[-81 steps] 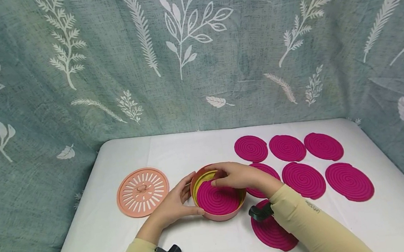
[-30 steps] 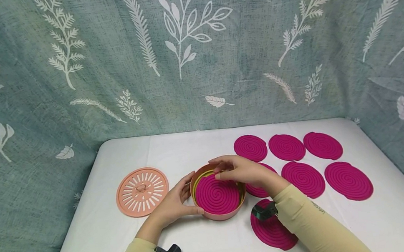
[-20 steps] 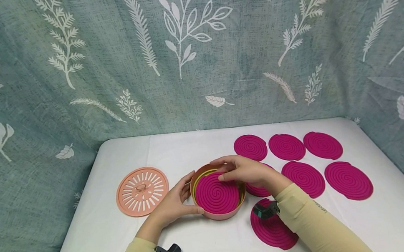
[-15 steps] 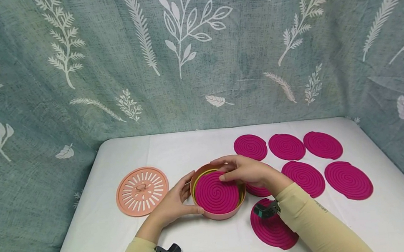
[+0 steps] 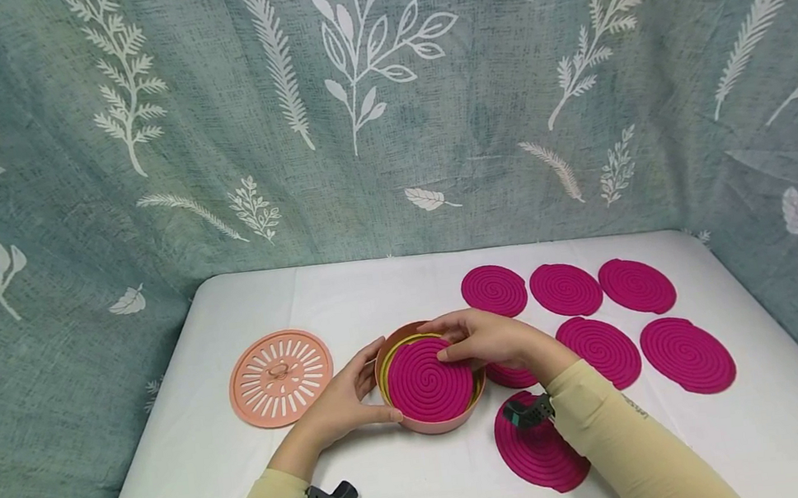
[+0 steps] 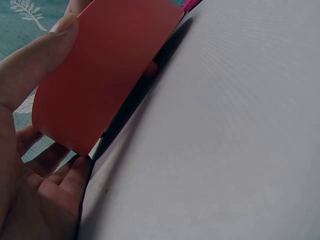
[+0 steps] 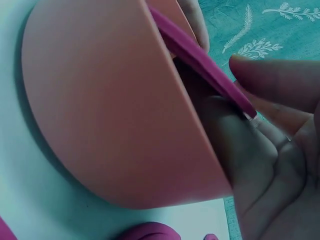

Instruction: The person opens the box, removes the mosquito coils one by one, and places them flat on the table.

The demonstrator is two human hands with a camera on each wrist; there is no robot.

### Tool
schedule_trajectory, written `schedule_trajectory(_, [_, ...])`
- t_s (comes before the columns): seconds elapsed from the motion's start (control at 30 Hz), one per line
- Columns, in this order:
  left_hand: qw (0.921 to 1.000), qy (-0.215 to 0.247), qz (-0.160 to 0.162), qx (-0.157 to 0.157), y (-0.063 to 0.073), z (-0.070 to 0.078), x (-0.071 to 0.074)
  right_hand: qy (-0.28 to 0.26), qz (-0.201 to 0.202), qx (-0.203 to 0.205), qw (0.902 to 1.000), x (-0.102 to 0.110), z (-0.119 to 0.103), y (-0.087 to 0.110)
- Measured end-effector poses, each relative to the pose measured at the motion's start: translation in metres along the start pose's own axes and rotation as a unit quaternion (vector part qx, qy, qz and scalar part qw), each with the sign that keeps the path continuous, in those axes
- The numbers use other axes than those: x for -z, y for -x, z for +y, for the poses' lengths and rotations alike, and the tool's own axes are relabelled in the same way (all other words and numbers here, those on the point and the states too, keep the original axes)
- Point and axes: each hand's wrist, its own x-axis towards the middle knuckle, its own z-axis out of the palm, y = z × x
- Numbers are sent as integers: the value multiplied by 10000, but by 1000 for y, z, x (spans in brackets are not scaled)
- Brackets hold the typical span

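A round coral-pink box with a yellow lining stands mid-table. My left hand grips its left side, thumb at the front and fingers behind; the left wrist view shows its outer wall between thumb and fingers. Inside lies a magenta spiral coaster. My right hand reaches over the far right rim and holds the coaster's upper edge. In the right wrist view the coaster tilts up out of the box, fingers beneath it and the thumb above. What lies under the coaster is hidden.
An orange slotted lid with a small ring handle lies left of the box. Several more magenta spiral coasters are spread on the white table at the right; one coaster is partly under my right forearm.
My right hand has moved slightly right and lifted the coaster's upper right edge, so the coaster now tilts up higher in the box. My left hand stays on the box.
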Motion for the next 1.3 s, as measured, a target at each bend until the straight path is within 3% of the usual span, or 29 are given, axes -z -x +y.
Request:
schedule_trajectory(0.3, [10000, -6, -21, -43, 0, 0, 0, 15, 86, 103, 9999, 1, 2, 1])
schedule_trajectory(0.77, [10000, -7, -61, -67, -1, -1, 1, -598, 197, 348, 9974, 5, 3, 5])
schedule_trajectory(1.3, [9999, -81, 1, -100, -1, -2, 0, -941, 716, 501, 9917, 3, 1, 17])
